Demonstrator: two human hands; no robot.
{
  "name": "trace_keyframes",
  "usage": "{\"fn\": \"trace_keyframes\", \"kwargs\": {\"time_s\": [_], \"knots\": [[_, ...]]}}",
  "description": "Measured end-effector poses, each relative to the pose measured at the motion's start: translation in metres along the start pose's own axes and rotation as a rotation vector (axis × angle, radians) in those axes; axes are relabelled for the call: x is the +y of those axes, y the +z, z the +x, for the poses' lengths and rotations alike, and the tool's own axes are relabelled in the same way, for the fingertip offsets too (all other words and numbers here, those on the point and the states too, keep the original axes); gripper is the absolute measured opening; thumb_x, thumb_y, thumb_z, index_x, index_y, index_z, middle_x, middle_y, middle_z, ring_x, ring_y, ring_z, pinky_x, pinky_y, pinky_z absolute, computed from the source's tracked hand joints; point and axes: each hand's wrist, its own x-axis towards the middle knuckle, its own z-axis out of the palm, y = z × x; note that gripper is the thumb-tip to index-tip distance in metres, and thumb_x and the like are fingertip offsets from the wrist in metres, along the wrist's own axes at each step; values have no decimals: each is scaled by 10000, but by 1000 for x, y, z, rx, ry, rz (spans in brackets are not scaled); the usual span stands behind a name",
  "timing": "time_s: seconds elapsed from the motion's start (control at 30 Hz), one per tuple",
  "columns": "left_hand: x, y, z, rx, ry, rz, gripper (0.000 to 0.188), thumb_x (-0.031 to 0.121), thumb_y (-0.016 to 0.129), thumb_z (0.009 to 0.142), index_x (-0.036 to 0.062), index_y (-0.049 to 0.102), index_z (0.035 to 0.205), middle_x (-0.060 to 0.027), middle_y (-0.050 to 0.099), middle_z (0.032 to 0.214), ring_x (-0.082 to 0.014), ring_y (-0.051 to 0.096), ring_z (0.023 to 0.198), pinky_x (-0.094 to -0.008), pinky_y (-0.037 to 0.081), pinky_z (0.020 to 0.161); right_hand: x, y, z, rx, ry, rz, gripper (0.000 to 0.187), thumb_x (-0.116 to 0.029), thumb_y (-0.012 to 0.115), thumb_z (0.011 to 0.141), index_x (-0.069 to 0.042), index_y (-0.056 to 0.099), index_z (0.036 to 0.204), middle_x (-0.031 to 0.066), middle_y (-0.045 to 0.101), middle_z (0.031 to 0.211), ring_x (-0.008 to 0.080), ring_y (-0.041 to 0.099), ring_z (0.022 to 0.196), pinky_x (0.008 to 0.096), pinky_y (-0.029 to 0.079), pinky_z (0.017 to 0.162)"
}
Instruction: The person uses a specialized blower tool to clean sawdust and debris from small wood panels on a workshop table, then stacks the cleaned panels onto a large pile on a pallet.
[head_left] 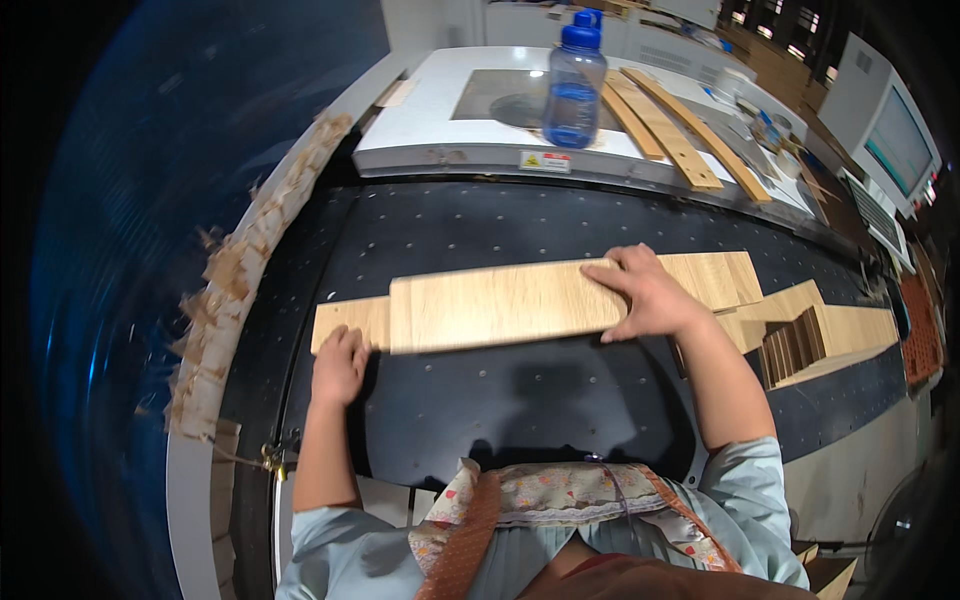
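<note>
A pale wooden board lies crosswise in front of me, on top of another wooden board whose left end sticks out beyond it. My right hand grips the upper board near its right end, thumb at the near edge and fingers over the far side. At the near edge of the lower board's left end, my left hand has its fingers curled against the wood. The undersides of both boards are hidden. More pale board extends past my right hand.
A stack of boards sits to the right on the dark dotted table. Behind, a white machine top carries a blue-capped water bottle and wooden strips. A monitor stands far right; a ragged-taped rail runs along the left.
</note>
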Motion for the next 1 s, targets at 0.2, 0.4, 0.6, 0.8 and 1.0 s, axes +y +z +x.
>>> {"fn": "trace_keyframes", "kwargs": {"time_s": [0.2, 0.4, 0.6, 0.8, 1.0], "knots": [[8, -20, -90, 52, -28, 62, 442, 284, 607, 825, 53, 540, 1195, -201, 478, 1261, -372, 470, 1141, -452, 382, 949, 33, 54, 91, -149, 85, -22, 889, -405, 835, 502, -198, 499, 1299, 190, 473, 1215, 362, 395, 1150, 438, 297, 1005], [36, -40, -81, -149, -159, 200, 673, 360, 660, 776, 93, 396, 1334, -139, 370, 1389, -325, 309, 1311, -598, 185, 1047, 23, 112, 149, -118, 323, -124, 776, -401, 774, 641, -190, 455, 1317, 137, 352, 1399, 333, 204, 1357, 528, 177, 1089], [72, -29, 22, -29, 348, 111, 579, 277, 669, 763, 71, 467, 1265, -129, 427, 1342, -312, 353, 1285, -530, 254, 1047, -5, 84, 89, 174, 255, -185, 568, -231, 715, 734, -137, 502, 1252, 148, 381, 1373, 339, 281, 1319, 472, 262, 1066], [150, 81, 115, -111, 746, -27, 549, 289, 630, 799, 46, 456, 1260, -141, 409, 1335, -292, 350, 1277, -486, 292, 1029, -32, 61, -95, 359, 577, -75, 531, -126, 716, 720, -74, 531, 1216, 183, 463, 1284, 357, 395, 1240, 415, 350, 1010], [196, 139, 188, -161, 688, -22, 419, 331, 625, 805, 71, 532, 1120, -92, 524, 1192, -261, 439, 1187, -475, 340, 981, -85, 113, -245, 479, 986, -103, 494, -156, 679, 774, -21, 508, 1217, 193, 456, 1290, 370, 398, 1227, 419, 321, 1023]]}}
